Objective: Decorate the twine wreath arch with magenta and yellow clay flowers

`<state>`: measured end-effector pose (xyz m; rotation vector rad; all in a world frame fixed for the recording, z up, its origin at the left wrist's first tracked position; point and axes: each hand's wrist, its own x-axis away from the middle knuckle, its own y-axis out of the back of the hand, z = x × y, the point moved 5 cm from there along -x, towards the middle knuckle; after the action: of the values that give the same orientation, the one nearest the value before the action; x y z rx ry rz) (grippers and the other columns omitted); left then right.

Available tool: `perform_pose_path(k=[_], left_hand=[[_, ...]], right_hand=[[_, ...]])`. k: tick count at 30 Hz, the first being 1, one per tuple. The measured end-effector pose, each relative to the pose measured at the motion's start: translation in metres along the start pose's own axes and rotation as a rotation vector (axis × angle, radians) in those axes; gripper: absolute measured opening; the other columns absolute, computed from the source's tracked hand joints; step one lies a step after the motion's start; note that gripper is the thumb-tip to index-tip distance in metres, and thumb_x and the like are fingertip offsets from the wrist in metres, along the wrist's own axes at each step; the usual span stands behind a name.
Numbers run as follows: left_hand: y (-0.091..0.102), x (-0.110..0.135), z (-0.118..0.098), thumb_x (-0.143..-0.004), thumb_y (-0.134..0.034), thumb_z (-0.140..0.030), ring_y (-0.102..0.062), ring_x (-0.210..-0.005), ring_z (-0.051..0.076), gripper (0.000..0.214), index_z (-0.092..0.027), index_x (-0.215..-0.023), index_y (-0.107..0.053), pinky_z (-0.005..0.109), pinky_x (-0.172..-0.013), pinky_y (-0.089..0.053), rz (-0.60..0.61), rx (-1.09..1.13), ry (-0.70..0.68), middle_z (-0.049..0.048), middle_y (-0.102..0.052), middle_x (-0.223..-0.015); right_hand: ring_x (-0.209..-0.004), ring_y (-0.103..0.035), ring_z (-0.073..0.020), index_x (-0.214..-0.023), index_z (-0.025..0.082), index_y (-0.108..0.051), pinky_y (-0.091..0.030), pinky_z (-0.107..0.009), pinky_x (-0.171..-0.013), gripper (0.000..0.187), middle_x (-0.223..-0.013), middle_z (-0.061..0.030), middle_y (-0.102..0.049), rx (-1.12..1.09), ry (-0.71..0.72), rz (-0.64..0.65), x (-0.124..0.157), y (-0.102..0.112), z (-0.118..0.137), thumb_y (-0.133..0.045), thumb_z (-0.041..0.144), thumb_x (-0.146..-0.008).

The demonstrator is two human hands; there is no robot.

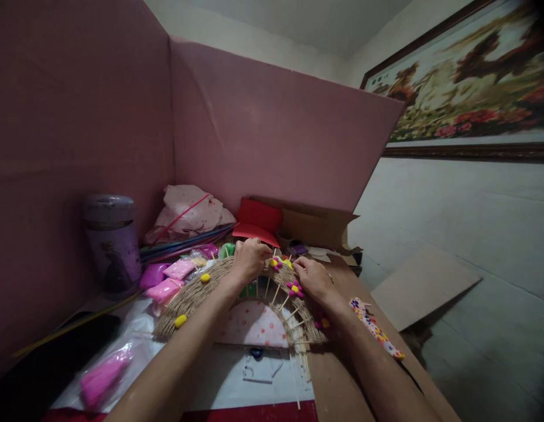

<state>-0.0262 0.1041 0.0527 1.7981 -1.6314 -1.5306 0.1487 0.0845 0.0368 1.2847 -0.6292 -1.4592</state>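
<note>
Nearest, a white sheet [223, 387] meets brown cardboard [337, 381]. Above both spans the twine arch [191, 302]. The person's left hand [252, 258] bends over its top, the right hand [313, 278] its right shoulder; whether fingers pinch anything cannot be told. Beyond the cardboard's right edge leans a panel [425, 287]; the framed picture's [456, 82] corner marks are illegibly small.

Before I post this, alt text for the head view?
A person's left hand and right hand are at the upper part of a brown woven arch bearing magenta-and-yellow flowers and plain yellow ovals. Pink packets and a purple tumbler are left of it; pink panels rise behind.
</note>
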Motion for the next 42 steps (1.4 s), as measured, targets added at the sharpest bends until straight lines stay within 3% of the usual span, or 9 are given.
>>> perform_pose_path(k=[35,42], left_hand=[[-0.006,0.009,0.002,-0.082,-0.053,-0.021,-0.050,-0.091,0.020,0.021,-0.026,-0.086,-0.073,0.035,-0.078,-0.029,0.021,0.007,0.081,0.0051,-0.061,-0.089],[-0.012,0.012,0.001,-0.082,-0.049,-0.018,-0.049,-0.091,0.021,0.027,-0.028,-0.090,-0.072,0.036,-0.078,-0.029,0.036,-0.076,0.009,0.0055,-0.059,-0.089]], right_hand=[[-0.070,-0.061,-0.0164,-0.079,0.019,-0.069,-0.033,-0.025,-0.061,0.027,-0.080,-0.0054,-0.071,0.018,-0.006,0.027,0.005,0.001,0.010,-0.047,0.033,-0.088],[-0.070,-0.061,-0.0162,-0.078,0.020,-0.068,-0.033,-0.025,-0.061,0.024,-0.080,-0.0050,-0.071,-0.008,-0.002,0.024,0.005,0.002,0.011,-0.049,0.033,-0.086]])
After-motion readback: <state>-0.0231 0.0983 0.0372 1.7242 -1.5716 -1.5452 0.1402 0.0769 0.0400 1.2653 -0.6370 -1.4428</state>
